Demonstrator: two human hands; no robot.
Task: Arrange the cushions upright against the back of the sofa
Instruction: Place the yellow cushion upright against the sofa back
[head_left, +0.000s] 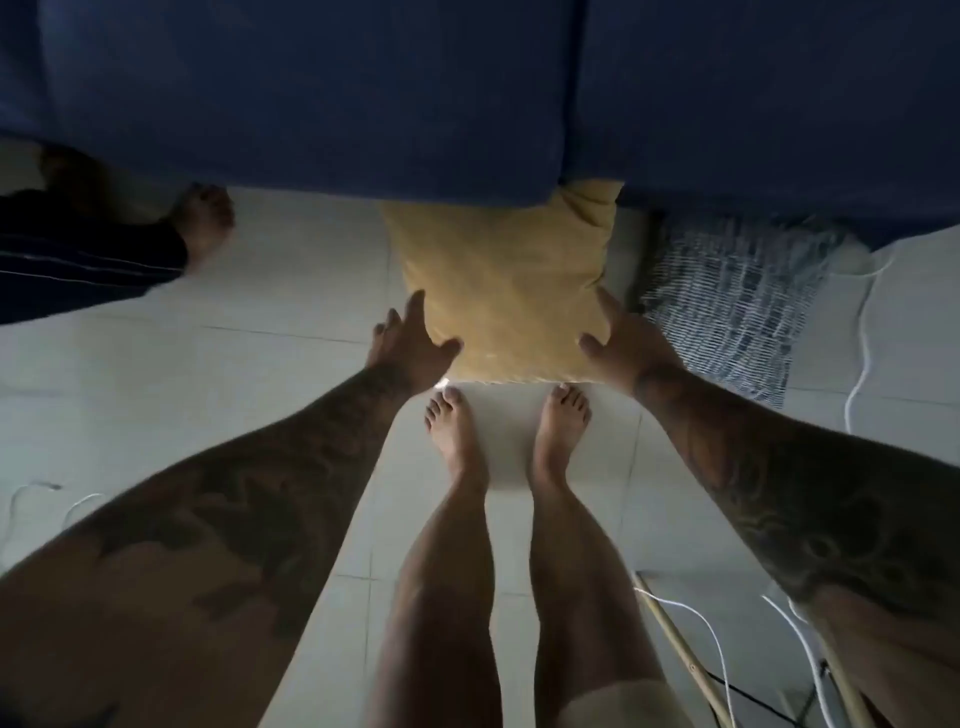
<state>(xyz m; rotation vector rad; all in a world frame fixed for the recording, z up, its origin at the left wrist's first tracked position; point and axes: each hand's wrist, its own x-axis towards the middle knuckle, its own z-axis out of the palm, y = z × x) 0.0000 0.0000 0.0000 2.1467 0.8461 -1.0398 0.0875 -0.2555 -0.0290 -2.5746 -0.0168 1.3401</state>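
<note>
Your left grip and right grip, fingers spread, touch either side of the yellow cushion. It's on the floor against the blue sofa, with the striped cushion just beside.

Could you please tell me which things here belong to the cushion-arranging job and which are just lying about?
Part of the job:
yellow cushion
blue-and-white woven cushion
blue sofa
left hand and right hand, at the yellow cushion's sides

Just lying about:
white cable on the floor
wooden stick
another person's foot
</note>
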